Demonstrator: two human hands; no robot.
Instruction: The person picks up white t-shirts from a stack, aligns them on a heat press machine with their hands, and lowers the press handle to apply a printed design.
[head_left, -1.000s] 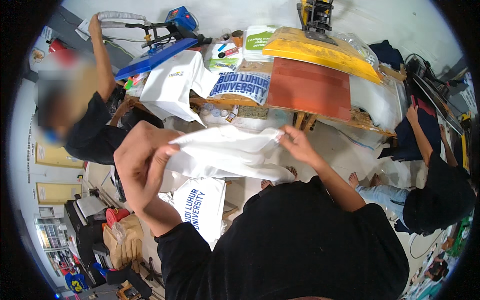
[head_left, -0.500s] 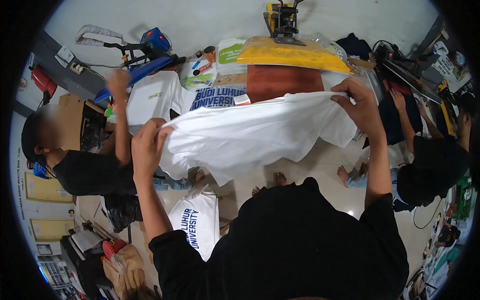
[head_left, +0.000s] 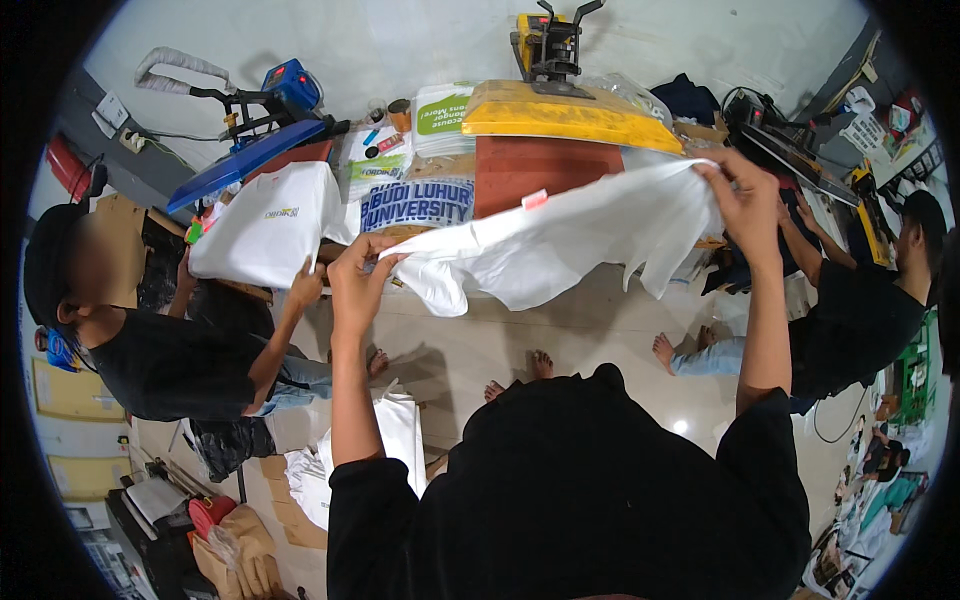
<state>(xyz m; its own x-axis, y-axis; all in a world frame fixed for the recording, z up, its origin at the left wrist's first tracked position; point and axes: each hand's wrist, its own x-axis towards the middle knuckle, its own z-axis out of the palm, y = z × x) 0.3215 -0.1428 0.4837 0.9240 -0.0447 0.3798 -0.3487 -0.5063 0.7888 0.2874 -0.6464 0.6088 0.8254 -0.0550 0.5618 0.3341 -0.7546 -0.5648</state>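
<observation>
A white garment (head_left: 545, 245) hangs stretched between my two hands, with a small pink-and-white tag (head_left: 535, 201) on its top edge. My left hand (head_left: 355, 280) pinches its left end, fingers closed on the cloth. My right hand (head_left: 742, 205) grips the opposite end, higher up and closed too. Behind the cloth are the red lower platen (head_left: 548, 165) and raised yellow top plate (head_left: 570, 118) of a heat press. Left of these lies a printed sheet (head_left: 416, 200) with big blue lettering. Below, white garments (head_left: 395, 450) are piled near my left forearm.
A co-worker (head_left: 165, 355) at left holds a white shirt (head_left: 255, 225) by a blue heat press (head_left: 240, 160). Another person (head_left: 850, 330) works at the right bench with dark cloth. Stacked printed bags (head_left: 443, 115) lie at the back; a black plastic bag (head_left: 230, 445) is on the floor.
My hands have moved forward and apart over the last second, spreading the garment wider and higher. The left co-worker has released the press handle and now grips the white shirt, pulled toward them.
</observation>
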